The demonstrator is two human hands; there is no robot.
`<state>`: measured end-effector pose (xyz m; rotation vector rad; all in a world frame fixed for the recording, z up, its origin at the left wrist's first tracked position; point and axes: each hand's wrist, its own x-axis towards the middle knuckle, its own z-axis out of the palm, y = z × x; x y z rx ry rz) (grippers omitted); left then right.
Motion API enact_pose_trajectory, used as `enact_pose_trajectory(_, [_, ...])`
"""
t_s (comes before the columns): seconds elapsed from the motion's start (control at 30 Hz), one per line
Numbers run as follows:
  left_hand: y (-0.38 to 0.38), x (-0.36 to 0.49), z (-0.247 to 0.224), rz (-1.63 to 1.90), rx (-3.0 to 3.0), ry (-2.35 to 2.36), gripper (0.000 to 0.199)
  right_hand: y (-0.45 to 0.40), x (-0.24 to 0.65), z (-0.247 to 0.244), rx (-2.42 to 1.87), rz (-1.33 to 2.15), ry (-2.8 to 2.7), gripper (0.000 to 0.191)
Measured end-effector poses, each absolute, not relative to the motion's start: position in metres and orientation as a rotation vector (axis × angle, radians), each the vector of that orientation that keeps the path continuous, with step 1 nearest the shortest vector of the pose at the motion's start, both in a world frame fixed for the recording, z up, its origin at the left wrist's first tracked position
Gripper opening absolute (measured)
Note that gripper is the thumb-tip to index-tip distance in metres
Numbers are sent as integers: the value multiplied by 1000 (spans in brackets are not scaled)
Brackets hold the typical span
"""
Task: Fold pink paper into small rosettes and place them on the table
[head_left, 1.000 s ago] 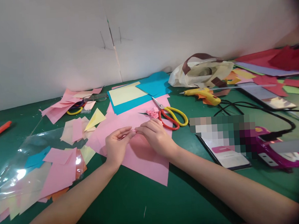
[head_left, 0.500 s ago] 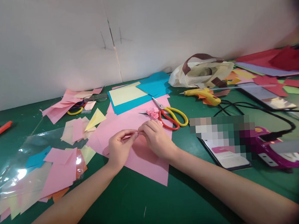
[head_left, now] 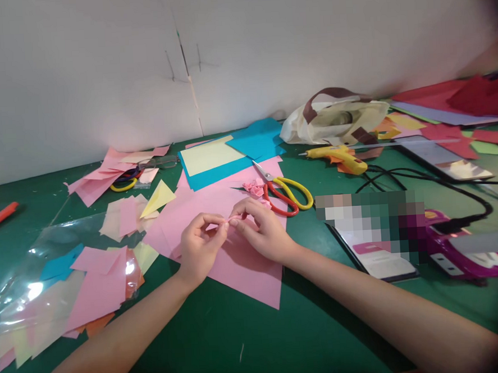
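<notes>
My left hand (head_left: 202,244) and my right hand (head_left: 265,230) meet above pink paper sheets (head_left: 250,276). Between their fingertips is a narrow pink paper strip (head_left: 235,217), pinched by both and partly covered by the fingers. Just beyond the right hand lie small crumpled-looking pink paper flowers (head_left: 254,188). Beside these rests a pair of scissors (head_left: 289,194) with one red and one yellow handle, blades spread a little and pointing away to the left.
Left stands a clear plastic bag (head_left: 81,233) with paper pieces. Blue sheets (head_left: 254,141) lie behind the pink ones. To the right are a yellow glue gun (head_left: 335,160), a phone (head_left: 380,257), a purple power strip (head_left: 459,255), black cables and a cloth bag (head_left: 298,130).
My right fingers have shifted and opened up slightly, so more of the pink strip shows between the hands. The left hand stays almost in place, still pinching.
</notes>
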<state>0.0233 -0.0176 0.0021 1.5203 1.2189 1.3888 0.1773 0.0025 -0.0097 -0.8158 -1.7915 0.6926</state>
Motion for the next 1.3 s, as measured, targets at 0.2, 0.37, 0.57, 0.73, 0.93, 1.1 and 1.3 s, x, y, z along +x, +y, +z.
enact_pose_trajectory(0.2, [-20, 24, -1, 1368, 1539, 1236, 6, 2, 178, -8, -818, 721, -1801, 12])
enact_pose_trajectory(0.37, [-20, 24, -1, 1435, 1592, 1208, 13, 1, 178, -7, -820, 700, -1789, 12])
enact_pose_trajectory(0.57, [-16, 22, -2, 1494, 1547, 1219, 10, 2, 177, -8, -938, 823, -1694, 16])
enact_pose_trajectory(0.73, [-14, 23, 0, 1464, 1468, 1259, 12, 2, 176, -9, -932, 913, -1675, 12])
enact_pose_trajectory(0.93, [-12, 23, 0, 1450, 1490, 1282, 10, 3, 177, -9, -871, 760, -1671, 11])
enact_pose_trajectory(1.1, [-14, 22, -1, 1410, 1544, 1347, 12, 3, 178, -8, -854, 746, -1692, 12])
enact_pose_trajectory(1.3, [-15, 21, 0, 1372, 1523, 1337, 16, 1, 177, -11, -885, 733, -1672, 8])
